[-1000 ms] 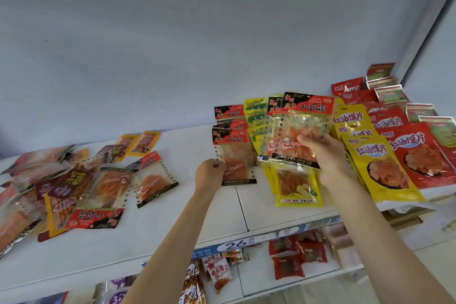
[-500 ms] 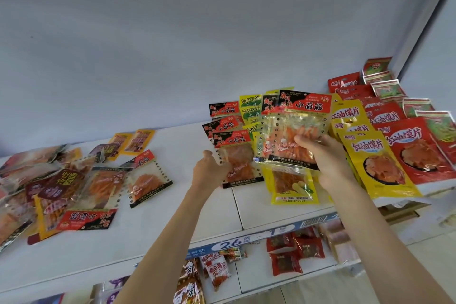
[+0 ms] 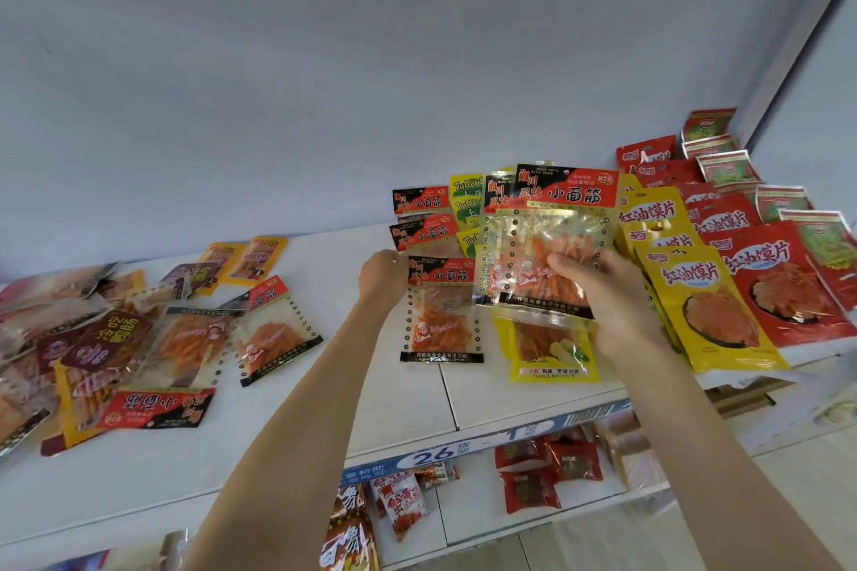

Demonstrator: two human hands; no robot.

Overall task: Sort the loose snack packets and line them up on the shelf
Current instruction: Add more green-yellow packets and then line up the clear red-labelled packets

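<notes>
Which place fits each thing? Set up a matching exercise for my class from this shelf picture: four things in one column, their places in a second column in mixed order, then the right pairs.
Things
1. right hand
2. left hand
3. yellow packets
4. loose pile

Places
A. far left of the shelf
B. at the top left corner of a lying red-and-black packet
C. holding a clear packet with a red-and-black header
D. between the held packet and the red packets

Pairs: 1-C, 2-B, 3-D, 4-A
</notes>
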